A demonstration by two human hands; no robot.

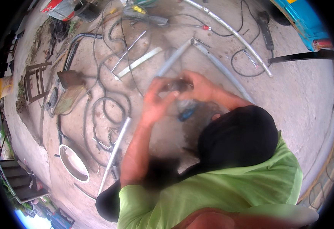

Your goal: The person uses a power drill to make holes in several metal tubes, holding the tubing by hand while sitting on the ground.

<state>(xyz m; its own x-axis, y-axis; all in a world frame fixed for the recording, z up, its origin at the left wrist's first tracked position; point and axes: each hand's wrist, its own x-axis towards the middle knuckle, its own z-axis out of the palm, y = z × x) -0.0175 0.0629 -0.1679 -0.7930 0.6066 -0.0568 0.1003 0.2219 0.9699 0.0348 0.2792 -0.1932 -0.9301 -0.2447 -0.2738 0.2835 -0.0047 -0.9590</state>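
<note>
My left hand and my right hand come close together in the middle of the view, fingers curled. Between their fingertips is a small dark piece, too blurred to name. Just beyond my hands, two grey metal tubes meet in a corner; the left tube runs back to my left hand and the right tube passes beyond my right forearm. Below my hands, a blue object lies near the ground, its kind unclear. My black-clad knee hides part of my right arm.
Black cables coil over the concrete at left, near a white ring-shaped rim. A silver tube, a pale flat bar and a long curved pipe lie around. An angle grinder rests at the far right.
</note>
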